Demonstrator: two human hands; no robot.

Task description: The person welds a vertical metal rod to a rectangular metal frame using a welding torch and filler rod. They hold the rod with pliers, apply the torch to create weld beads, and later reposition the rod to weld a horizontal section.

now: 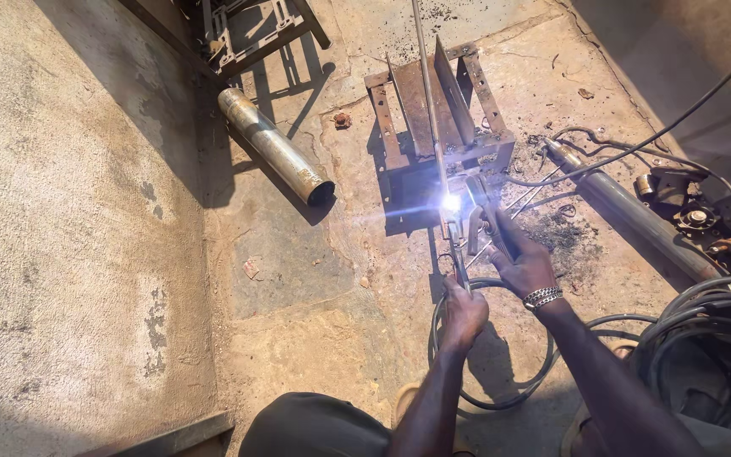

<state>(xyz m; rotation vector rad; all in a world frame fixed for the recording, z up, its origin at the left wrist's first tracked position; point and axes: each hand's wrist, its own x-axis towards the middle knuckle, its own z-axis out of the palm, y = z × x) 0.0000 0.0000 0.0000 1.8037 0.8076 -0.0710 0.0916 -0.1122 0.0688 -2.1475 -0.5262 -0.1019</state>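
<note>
A rusty steel frame [399, 127] of angle bars stands on the concrete floor. A long thin steel rod [427, 93] runs from the top of the view down across it. My left hand [463, 315] grips the rod's near end. My right hand [524, 264], with a metal bracelet at the wrist, holds a welding electrode holder [486, 201]. Its tip meets the rod at the frame's near edge, where a bright white arc [451, 202] glares.
A grey metal pipe [274, 145] lies to the left of the frame. A longer pipe [632, 211] lies to the right among black cables [704, 317] and metal parts. Another metal frame [251, 34] sits at the top. A cable loop [501, 398] lies near my knees.
</note>
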